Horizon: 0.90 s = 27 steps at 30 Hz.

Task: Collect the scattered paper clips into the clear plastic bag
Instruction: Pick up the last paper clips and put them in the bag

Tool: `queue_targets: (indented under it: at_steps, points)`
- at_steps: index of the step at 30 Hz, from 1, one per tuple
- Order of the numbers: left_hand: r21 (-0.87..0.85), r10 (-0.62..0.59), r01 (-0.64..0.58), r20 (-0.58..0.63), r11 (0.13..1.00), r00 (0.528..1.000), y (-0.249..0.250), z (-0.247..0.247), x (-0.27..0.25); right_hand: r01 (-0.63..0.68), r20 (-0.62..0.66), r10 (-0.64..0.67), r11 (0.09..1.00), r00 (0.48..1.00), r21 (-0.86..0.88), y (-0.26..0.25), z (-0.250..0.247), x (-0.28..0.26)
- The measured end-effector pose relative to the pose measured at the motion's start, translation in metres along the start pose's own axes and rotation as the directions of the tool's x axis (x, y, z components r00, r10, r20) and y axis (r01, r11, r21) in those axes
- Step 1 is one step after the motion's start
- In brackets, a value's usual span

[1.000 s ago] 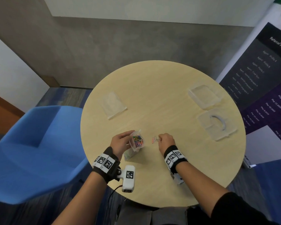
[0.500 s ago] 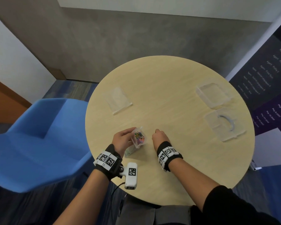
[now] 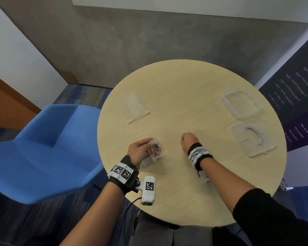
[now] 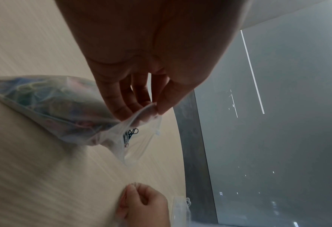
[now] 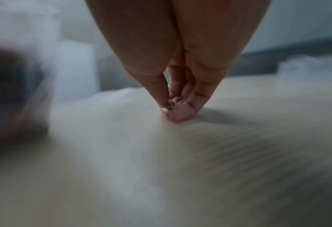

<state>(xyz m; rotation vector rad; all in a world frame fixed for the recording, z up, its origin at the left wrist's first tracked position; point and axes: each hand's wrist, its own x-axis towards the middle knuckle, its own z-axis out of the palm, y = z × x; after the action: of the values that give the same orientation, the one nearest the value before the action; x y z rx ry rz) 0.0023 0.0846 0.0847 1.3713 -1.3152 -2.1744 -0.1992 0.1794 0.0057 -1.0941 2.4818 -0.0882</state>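
Observation:
A small clear plastic bag point(image 3: 156, 150) with several coloured paper clips inside stands at the near middle of the round table point(image 3: 176, 96). My left hand point(image 3: 149, 141) pinches the bag's rim point(image 4: 153, 107) between thumb and fingers, and the mouth gapes a little. To the right of the bag and apart from it, my right hand point(image 3: 182, 139) is curled with its fingertips down on the tabletop. In the right wrist view the thumb and fingers point(image 5: 180, 113) pinch a small pale paper clip point(image 5: 171, 104) against the wood.
A flat clear bag point(image 3: 133, 107) lies at the back left. A clear box point(image 3: 240, 103) and a lid point(image 3: 252, 139) holding a curved grey piece sit at the right. Another bag point(image 4: 44, 104) with pale coloured contents lies under my left wrist. A blue chair point(image 3: 43, 148) stands left.
My right hand carried a pink clip to the bag, then moved right along the table and now pinches another clip. The left hand has kept hold of the bag.

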Motion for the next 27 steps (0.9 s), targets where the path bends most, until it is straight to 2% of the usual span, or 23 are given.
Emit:
queue_targets:
  at_steps: [1,2,3,4,5,6,7,8,9,10,12,13,14,16,18,20,22,25,27]
  points:
    - [0.002,0.001,-0.001,-0.003,1.000,1.000,0.000,0.000,0.000,-0.093,0.000,0.094,0.981,0.996,0.170,0.006,-0.004,0.002]
    - [0.003,0.001,-0.001,-0.008,1.000,1.000,-0.001,0.000,0.001,-0.168,0.050,0.162,0.900,0.986,0.402,0.009,-0.008,0.002]
    - [0.002,0.001,-0.001,-0.013,1.000,1.000,-0.001,0.000,0.002,-0.196,0.116,0.159,0.749,0.981,0.633,0.010,-0.012,-0.001]
    - [0.004,0.001,-0.001,-0.018,1.000,1.000,-0.002,0.001,0.004,-0.204,0.178,0.100,0.547,0.979,0.812,0.006,-0.018,-0.007]
    - [0.009,0.001,-0.001,-0.024,1.000,1.000,-0.003,0.002,0.005,-0.200,0.211,0.011,0.362,0.977,0.910,-0.001,-0.023,-0.014]
    - [0.015,0.003,-0.002,-0.028,1.000,1.000,-0.003,0.003,0.007,-0.192,0.217,-0.075,0.256,0.973,0.948,-0.011,-0.029,-0.021]
    - [0.019,0.002,-0.002,-0.030,1.000,1.000,-0.003,0.005,0.008,-0.179,0.213,-0.145,0.218,0.966,0.959,-0.024,-0.034,-0.030]
    - [0.022,0.002,-0.001,-0.027,1.000,1.000,-0.004,0.006,0.008,-0.159,0.203,-0.192,0.221,0.960,0.962,-0.035,-0.038,-0.038]
    - [0.025,0.001,0.000,-0.022,1.000,1.000,-0.004,0.007,0.009,-0.122,0.185,-0.219,0.271,0.958,0.955,-0.045,-0.038,-0.043]
    - [0.027,0.002,-0.001,-0.016,1.000,1.000,-0.004,0.007,0.009,-0.060,0.155,-0.227,0.376,0.961,0.925,-0.051,-0.036,-0.045]
    - [0.020,0.004,-0.004,-0.005,1.000,1.000,-0.003,0.006,0.010,0.108,0.076,-0.249,0.649,0.966,0.753,-0.057,-0.036,-0.048]
    - [0.020,0.004,-0.004,-0.005,1.000,1.000,-0.003,0.005,0.011,0.187,0.043,-0.285,0.728,0.958,0.660,-0.060,-0.036,-0.048]
    - [0.027,0.007,-0.007,-0.006,1.000,1.000,-0.003,0.004,0.011,0.231,0.014,-0.302,0.757,0.953,0.611,-0.062,-0.037,-0.047]
    - [0.048,0.008,-0.007,-0.014,0.999,1.000,-0.002,0.002,0.013,0.252,-0.075,-0.257,0.773,0.963,0.582,-0.062,-0.043,-0.047]
    - [0.059,0.004,-0.004,-0.013,0.998,1.000,-0.001,-0.001,0.014,0.322,-0.209,-0.250,0.816,0.945,0.480,-0.058,-0.048,-0.043]
    - [0.086,0.010,-0.010,0.004,0.996,1.000,-0.001,-0.003,0.014,0.410,-0.184,-0.367,0.829,0.912,0.380,-0.054,-0.050,-0.039]
    - [0.126,0.016,-0.018,0.018,0.992,1.000,0.000,-0.006,0.014,0.443,-0.125,-0.431,0.802,0.893,0.401,-0.053,-0.046,-0.038]
    - [0.158,0.047,-0.045,-0.006,0.986,0.999,0.000,-0.008,0.012,0.427,-0.159,-0.400,0.779,0.902,0.460,-0.052,-0.036,-0.035]
    - [0.197,0.132,-0.127,-0.012,0.972,0.991,-0.002,-0.012,0.009,0.376,-0.153,-0.350,0.765,0.924,0.523,-0.051,-0.032,-0.034]
